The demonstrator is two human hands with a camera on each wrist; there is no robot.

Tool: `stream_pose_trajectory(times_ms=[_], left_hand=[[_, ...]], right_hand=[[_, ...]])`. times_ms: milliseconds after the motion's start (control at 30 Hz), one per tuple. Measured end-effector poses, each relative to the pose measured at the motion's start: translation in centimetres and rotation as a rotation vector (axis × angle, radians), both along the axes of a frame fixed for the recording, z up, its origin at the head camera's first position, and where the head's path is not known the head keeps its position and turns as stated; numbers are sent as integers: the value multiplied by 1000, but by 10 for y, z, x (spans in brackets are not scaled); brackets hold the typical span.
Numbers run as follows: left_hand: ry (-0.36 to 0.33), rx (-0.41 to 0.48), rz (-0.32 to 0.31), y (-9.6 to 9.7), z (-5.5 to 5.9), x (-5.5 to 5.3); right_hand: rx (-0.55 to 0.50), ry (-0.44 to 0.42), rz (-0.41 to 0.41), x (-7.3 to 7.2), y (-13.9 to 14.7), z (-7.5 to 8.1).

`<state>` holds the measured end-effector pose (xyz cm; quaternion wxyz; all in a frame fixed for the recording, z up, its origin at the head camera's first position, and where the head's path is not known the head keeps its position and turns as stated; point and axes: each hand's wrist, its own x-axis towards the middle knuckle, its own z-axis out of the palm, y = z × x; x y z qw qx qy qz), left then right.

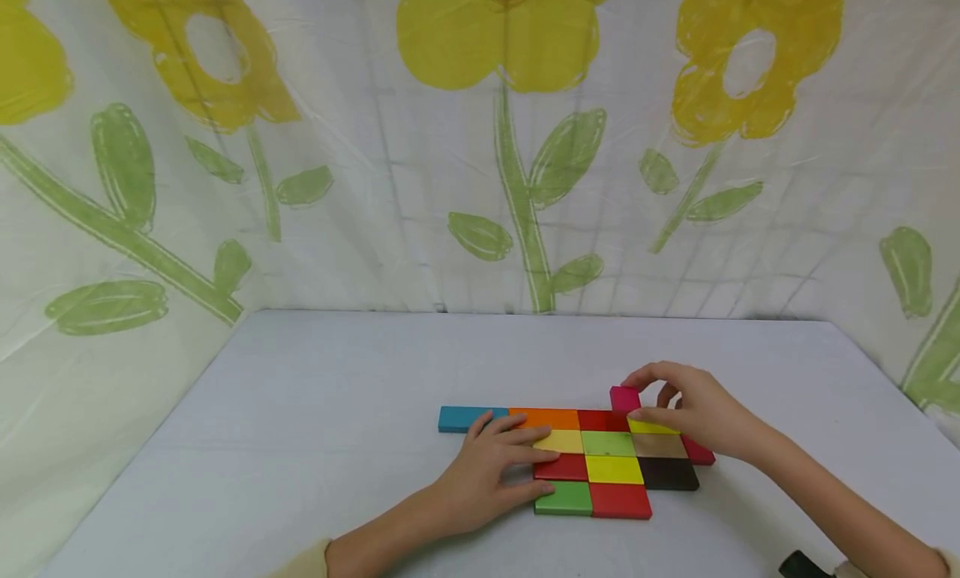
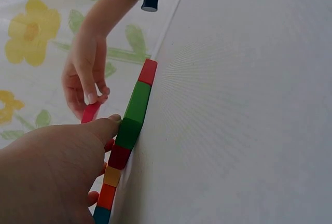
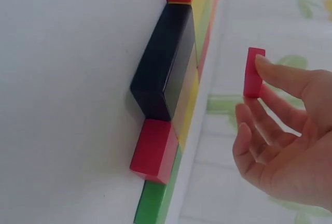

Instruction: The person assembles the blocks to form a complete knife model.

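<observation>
Flat coloured blocks lie side by side in several touching rows on the white table. My right hand pinches a pink block between thumb and fingers. It holds this block raised over the back right of the rows, near a dark red block and a yellow block. My left hand rests along the left side of the rows with its fingers spread. Its fingertips touch the pale yellow block, a red block and the green block; part of the orange block shows behind them.
A blue block ends the back row at the left. The black block and a red-pink block sit at the right edge. Behind the table hangs a sheet with yellow flowers.
</observation>
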<state>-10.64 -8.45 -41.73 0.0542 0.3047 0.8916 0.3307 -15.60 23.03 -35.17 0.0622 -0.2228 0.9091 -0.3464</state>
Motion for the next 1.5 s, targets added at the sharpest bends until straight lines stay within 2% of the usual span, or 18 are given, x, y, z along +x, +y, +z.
stream_pose_trajectory(times_ms=[200, 433, 767, 933, 1333, 1500], left_hand=[[-1, 10, -5, 1, 0, 1], [-3, 9, -7, 2, -1, 2], [0, 15, -12, 3, -2, 3], [1, 9, -13, 4, -2, 2], [10, 7, -6, 3, 2, 1], [15, 15, -1, 0, 2, 1]], right_hand=[[-7, 1, -16, 17, 6, -2], [-14, -52, -56, 32, 14, -7], [26, 12, -55, 47, 26, -17], [38, 16, -15, 52, 34, -21], [-48, 91, 134, 52, 42, -30], [-42, 64, 180, 49, 42, -33]])
